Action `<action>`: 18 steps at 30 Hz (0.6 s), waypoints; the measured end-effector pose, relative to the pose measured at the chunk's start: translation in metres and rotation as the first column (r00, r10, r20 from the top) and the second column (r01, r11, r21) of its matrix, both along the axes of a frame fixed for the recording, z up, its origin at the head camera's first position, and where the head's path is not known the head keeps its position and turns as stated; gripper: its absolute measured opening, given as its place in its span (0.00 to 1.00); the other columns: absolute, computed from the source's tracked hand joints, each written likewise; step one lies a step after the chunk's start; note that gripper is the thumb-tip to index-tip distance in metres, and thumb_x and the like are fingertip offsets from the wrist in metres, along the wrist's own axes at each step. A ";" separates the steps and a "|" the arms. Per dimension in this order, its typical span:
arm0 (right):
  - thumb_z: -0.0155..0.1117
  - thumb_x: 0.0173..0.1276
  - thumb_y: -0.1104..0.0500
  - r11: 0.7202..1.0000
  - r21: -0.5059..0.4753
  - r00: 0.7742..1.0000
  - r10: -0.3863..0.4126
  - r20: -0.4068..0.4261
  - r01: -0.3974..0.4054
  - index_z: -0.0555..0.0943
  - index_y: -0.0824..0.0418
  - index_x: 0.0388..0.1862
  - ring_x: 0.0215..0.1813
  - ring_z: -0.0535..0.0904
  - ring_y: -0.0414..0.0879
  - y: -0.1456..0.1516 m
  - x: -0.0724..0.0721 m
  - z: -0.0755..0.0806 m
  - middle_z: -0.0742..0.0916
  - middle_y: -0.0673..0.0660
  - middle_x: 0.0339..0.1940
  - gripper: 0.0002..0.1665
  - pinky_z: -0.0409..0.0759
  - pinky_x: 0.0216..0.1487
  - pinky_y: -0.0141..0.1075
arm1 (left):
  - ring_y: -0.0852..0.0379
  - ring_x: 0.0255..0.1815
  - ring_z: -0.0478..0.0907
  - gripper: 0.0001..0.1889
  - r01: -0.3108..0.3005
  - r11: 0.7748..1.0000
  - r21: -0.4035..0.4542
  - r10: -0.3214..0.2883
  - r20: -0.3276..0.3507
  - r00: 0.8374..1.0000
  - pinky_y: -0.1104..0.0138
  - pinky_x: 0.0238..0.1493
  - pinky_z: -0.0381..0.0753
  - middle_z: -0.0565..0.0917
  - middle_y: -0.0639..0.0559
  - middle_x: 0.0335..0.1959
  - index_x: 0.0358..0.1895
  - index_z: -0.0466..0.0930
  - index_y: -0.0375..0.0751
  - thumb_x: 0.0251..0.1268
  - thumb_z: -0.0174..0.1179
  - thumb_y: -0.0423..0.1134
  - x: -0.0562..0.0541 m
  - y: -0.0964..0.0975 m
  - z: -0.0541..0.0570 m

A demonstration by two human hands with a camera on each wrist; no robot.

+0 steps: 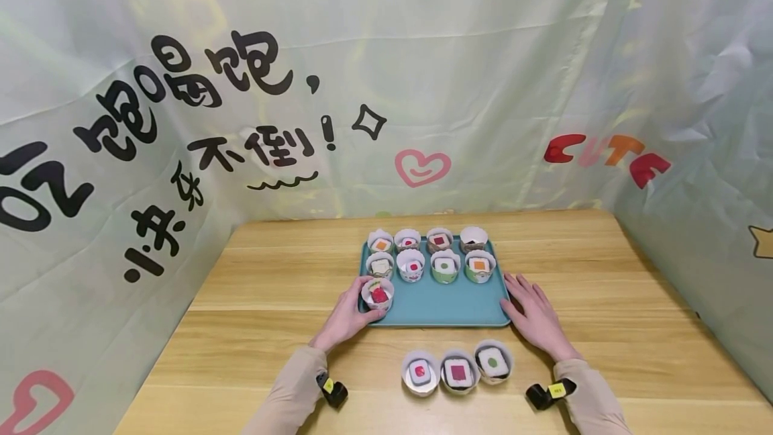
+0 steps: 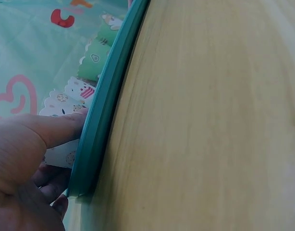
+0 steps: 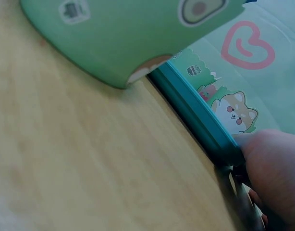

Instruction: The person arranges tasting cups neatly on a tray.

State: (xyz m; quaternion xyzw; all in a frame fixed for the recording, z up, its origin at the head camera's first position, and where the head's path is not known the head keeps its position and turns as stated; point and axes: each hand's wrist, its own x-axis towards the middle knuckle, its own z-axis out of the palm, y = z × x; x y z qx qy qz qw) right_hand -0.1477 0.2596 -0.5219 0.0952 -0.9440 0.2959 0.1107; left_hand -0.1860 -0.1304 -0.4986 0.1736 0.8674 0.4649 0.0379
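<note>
The left hand curls its thumb and fingers round a paper cup with a red piece in it at the near left corner of the blue tray, while the right hand holds nothing and lies palm down with extended fingers by the tray's right edge, its thumb at the rim, though how firmly it presses is hard to tell. The cup is probably light, with thin walls that could dent, so a gentle hold on opposite sides suits it; both forearms slant inward from the near side.
</note>
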 end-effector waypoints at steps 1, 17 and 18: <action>0.55 0.77 0.55 1.000 0.001 1.000 0.000 -0.006 0.000 0.68 0.72 0.73 0.77 0.59 0.72 0.000 0.000 0.000 0.71 0.71 0.75 0.32 0.52 0.76 0.64 | 0.47 0.63 0.77 0.33 -0.001 1.000 0.004 0.001 0.002 1.000 0.47 0.69 0.73 0.80 0.42 0.62 0.67 0.67 0.42 0.61 0.72 0.39 0.000 0.000 0.000; 0.55 0.77 0.55 1.000 -0.003 1.000 0.005 0.017 -0.005 0.67 0.72 0.73 0.78 0.57 0.72 0.001 -0.001 0.000 0.70 0.71 0.75 0.32 0.49 0.77 0.64 | 0.43 0.67 0.75 0.34 -0.029 0.999 0.017 0.029 -0.006 1.000 0.45 0.72 0.70 0.78 0.38 0.66 0.68 0.64 0.40 0.61 0.71 0.36 0.000 0.004 0.000; 0.55 0.77 0.55 1.000 -0.003 1.000 0.005 0.017 -0.005 0.67 0.72 0.73 0.78 0.57 0.72 0.001 -0.001 0.000 0.70 0.71 0.76 0.32 0.50 0.77 0.64 | 0.43 0.67 0.75 0.34 -0.031 0.999 0.018 0.031 -0.005 0.999 0.45 0.72 0.70 0.78 0.38 0.66 0.68 0.64 0.40 0.61 0.71 0.36 0.000 0.005 0.000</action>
